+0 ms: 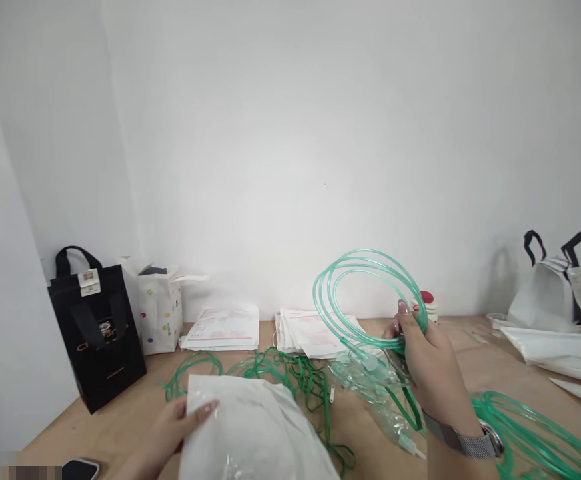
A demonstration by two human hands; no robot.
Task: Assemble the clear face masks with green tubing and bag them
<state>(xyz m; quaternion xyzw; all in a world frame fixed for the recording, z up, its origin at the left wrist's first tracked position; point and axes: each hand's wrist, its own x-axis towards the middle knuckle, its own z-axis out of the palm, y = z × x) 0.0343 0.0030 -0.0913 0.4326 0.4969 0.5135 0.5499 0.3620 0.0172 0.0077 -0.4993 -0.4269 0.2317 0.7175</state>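
two hands apart; right hand (427, 357) raised, gripping coiled green tubing (365, 293); left hand (175, 427) pinching white pouch (255, 427)

head view – looks forward and slightly down across the table (120, 413) toward the wall (290, 133).
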